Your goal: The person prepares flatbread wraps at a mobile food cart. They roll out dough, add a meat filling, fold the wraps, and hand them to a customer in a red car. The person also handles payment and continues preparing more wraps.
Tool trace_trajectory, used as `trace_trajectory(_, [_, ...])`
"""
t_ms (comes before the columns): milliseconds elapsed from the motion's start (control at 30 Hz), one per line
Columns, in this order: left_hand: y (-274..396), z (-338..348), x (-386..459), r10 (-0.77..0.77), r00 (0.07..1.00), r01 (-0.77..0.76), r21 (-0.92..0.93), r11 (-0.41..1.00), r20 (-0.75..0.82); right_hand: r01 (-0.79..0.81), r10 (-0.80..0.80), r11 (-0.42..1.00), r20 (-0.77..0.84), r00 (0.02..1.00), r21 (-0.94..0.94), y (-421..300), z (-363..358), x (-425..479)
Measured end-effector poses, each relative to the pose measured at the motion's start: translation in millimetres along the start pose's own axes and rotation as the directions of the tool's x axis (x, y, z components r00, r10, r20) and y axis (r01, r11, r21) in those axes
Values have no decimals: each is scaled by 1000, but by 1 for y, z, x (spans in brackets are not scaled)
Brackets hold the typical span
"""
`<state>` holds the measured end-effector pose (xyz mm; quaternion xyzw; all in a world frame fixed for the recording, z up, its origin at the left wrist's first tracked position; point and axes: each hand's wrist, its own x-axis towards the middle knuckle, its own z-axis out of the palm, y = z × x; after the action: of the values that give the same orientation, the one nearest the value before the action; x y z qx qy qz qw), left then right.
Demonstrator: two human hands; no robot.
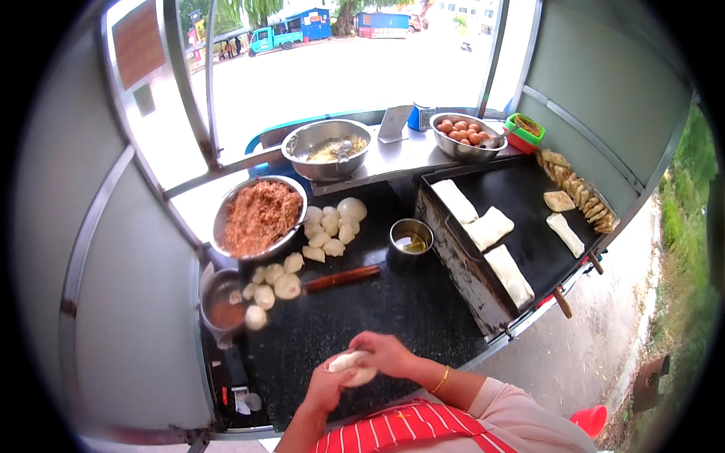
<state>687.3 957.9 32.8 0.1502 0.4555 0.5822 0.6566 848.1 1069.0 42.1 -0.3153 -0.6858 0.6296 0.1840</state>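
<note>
My left hand point(328, 387) and my right hand point(386, 354) meet above the near part of the black worktop point(396, 317), both holding one piece of pale dough point(346, 360). A reddish-brown wooden rolling pin point(342, 278) lies farther back on the worktop. Several dough balls point(287, 286) sit to its left and behind it. A steel bowl heaped with reddish minced filling point(261, 212) stands at the back left, a spoon handle in it. A small metal pot of oil point(412, 236) is right of the dough balls.
On the right, a raised black griddle point(527, 226) holds white filled dough parcels point(508, 276) and a row of browned flatbreads point(583, 195). Behind stand a steel mixing bowl point(327, 148), a bowl of brown eggs point(463, 131) and stacked plastic containers point(524, 133). A smaller metal bowl point(224, 300) stands left.
</note>
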Motion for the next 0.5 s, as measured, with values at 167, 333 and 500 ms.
trace_trajectory(167, [8,5,35,44,900,75,251,965,-434,41,-122,940,-221,968,-338,-10,-84,103])
trace_trajectory(333, [17,-23,15,-165,983,149,-177,973,-78,-401,126,662,-433,892,-633,35,-199,197])
trace_trajectory(500, [-2,-58,-1,-225,887,162,-184,969,-402,-472,373,557,-303,877,-683,65,-219,232])
